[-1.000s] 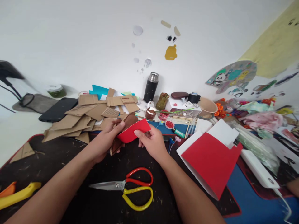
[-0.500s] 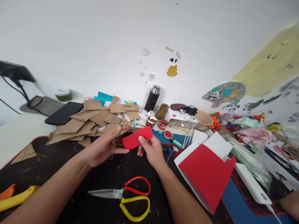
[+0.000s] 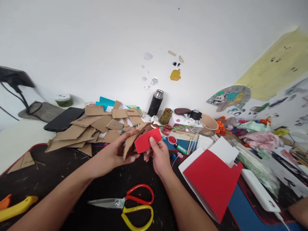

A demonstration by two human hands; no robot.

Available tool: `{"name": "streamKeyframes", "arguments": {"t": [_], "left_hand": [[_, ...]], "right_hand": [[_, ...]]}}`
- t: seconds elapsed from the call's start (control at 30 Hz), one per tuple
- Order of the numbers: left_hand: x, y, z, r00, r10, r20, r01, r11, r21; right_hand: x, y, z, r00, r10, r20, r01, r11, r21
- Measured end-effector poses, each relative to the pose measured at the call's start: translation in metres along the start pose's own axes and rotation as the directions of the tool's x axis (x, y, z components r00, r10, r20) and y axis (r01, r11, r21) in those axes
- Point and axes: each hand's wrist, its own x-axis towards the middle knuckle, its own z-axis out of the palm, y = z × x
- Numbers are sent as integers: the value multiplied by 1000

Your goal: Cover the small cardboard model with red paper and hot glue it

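At centre, above the black mat: red piece, small, roughly rectangular, matt, finely ridged along its left side. Pinched in right hand, thumb flat on the front, other fingers curled behind and beneath. Just left of it, in left hand: cardboard piece, bent, tan on the near face, ragged at the lower edge, darker brown farther back. Gripped there, with digits above and below.

Nearer, on the mat: scissors, pointed steel blades together, one red loop handle, one yellow. To the right: red sheet, larger, smooth, curled, white underneath. To the left: cardboard scraps, flat, angular, overlapping.

Hidden: far side of the cardboard piece; most of the right fingertips. Cannot tell contact from mere overlap between red and tan. Cut off: yellow tool at left edge; part of another person's arm at right edge, blurred.

Against half a second ago: cardboard piece turned, much more tan face in sight; left hand less spread, closed in around it; red piece slightly farther right.
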Motion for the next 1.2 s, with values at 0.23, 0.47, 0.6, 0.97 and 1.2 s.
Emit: {"name": "streamKeyframes", "arguments": {"t": [0.23,0.47,0.6,0.97,1.2], "left_hand": [[1,16,-1,967,154,-202,-82,942,325],[-3,32,0,885,311,-346,-113,865,490],[-8,33,6,867,253,-428,-49,900,434],[-19,16,11,734,502,-458,-63,721,690],[-18,40,5,659,415,-628,-90,872,482]], "right_hand": [[-3,1,3,999,33,41,-33,999,-7],[-8,2,5,998,5,63,-2,999,-36],[-9,2,5,998,-57,-10,56,997,-56],[-20,-10,12,985,-135,-105,126,989,-83],[-15,-11,14,989,-96,-113,101,994,35]]}}
